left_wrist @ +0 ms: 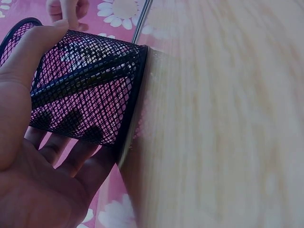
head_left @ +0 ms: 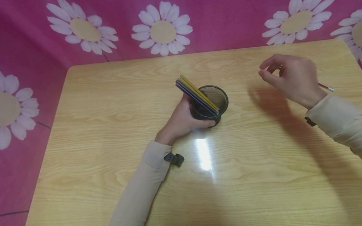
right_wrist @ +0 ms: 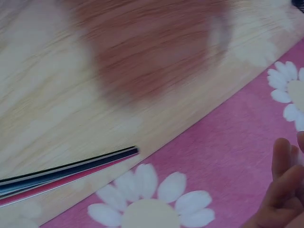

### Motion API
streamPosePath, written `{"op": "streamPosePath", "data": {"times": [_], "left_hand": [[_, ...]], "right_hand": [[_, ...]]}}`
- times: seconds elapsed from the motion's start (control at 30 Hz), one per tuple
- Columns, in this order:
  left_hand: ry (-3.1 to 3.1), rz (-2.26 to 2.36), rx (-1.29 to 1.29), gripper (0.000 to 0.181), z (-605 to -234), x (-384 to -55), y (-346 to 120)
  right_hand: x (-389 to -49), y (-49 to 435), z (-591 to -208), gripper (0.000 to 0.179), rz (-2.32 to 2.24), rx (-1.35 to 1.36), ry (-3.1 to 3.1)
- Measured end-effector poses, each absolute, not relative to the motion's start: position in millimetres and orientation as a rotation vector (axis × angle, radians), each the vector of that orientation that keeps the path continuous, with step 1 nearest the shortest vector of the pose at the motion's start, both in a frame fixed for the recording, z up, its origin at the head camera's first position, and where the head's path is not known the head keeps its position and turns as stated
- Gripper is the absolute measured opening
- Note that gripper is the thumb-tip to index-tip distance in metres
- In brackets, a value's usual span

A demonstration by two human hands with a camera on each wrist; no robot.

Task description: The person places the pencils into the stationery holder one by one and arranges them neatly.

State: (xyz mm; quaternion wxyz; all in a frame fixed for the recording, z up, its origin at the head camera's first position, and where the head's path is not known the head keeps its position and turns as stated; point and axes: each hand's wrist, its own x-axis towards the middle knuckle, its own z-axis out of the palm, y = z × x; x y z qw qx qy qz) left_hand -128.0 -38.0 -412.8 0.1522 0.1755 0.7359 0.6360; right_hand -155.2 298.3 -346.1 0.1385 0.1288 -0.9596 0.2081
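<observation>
Clearly gripping a black mesh cup (head_left: 215,94) with the left hand (head_left: 181,119), with the thumb along the near side and the fingers wrapped round the far side. Seen from the left wrist, held with its base right at the surface of the bench (head_left: 250,178); cannot tell whether fully resting there. Holding nothing with the right hand (head_left: 295,76), raised over the bench well to the right of the cup, with fingers loosely bent and a gap between thumb and index finger.

Can see inside the cup a bundle of yellow and dark pencils (head_left: 196,94), tilted leftward and jutting past the rim over the left hand. Farther out, beneath and behind the right hand, can make out loose pencils (right_wrist: 71,168), dark and red, lying side by side on the bench; in the head view, visible mainly as a thin end past the right wrist. Cannot count either group.

Also in view: beige sleeves (head_left: 138,184) on both arms, and, beyond the bench at the back and left, pink cloth (head_left: 212,17) printed with large white daisies.
</observation>
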Motion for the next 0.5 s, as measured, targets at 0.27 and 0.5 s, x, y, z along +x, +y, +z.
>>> {"op": "streamPosePath", "data": {"times": [0.27, 0.5], "left_hand": [[2.095, 1.834, 0.505, 0.107, -413, -128, -38], [2.102, 1.828, 0.505, 0.108, -413, -128, -38]], "right_hand": [[-153, 321, -348, 0.020, 0.606, 0.287, -2.838], [-155, 341, -351, 0.023, 0.562, 0.240, -2.879]]}}
